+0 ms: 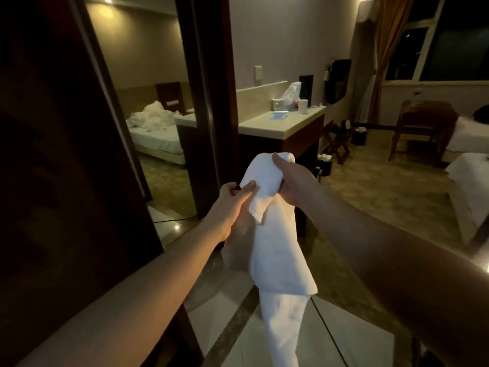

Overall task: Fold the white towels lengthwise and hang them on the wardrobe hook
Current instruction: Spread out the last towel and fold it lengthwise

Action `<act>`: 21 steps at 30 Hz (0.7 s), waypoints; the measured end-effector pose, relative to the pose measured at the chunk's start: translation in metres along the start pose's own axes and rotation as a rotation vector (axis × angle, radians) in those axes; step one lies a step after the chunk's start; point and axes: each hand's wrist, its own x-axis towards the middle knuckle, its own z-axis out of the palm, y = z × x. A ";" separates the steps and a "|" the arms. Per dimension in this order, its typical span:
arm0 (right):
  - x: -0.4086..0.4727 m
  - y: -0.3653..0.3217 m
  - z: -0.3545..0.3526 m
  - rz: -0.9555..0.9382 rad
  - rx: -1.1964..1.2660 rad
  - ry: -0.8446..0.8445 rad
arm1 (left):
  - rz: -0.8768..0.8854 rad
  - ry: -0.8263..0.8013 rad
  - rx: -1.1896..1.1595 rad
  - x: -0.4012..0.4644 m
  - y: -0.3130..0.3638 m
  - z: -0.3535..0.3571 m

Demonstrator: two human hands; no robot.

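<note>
A white towel [277,250] hangs in front of me, bunched at the top and trailing down in long folds toward the floor. My right hand [295,181] grips the bunched top of the towel, thumb over its upper edge. My left hand [229,205] pinches a folded corner at the towel's left side, thumb lying across the cloth. The dark wooden wardrobe [53,154] stands close on my left. No hook shows on it in this dim light.
A mirror [148,102] beside the wardrobe reflects a bed with rumpled sheets. A white-topped counter [280,123] with a tissue box and cups stands behind the towel. A wooden chair [420,128], bins and a bed corner [471,186] sit to the right on the glossy floor.
</note>
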 end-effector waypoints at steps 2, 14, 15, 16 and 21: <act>-0.038 0.013 0.028 -0.020 0.061 -0.021 | 0.031 -0.005 0.021 -0.037 -0.019 -0.024; -0.238 0.109 0.169 0.188 0.351 -0.092 | 0.138 0.439 -0.038 -0.239 -0.044 -0.181; -0.249 0.115 0.176 0.189 0.370 -0.100 | 0.151 0.453 -0.011 -0.251 -0.043 -0.192; -0.258 0.121 0.182 0.192 0.393 -0.116 | 0.156 0.459 0.032 -0.263 -0.041 -0.202; -0.301 0.140 0.217 0.246 0.479 -0.263 | 0.101 0.534 0.162 -0.313 -0.037 -0.248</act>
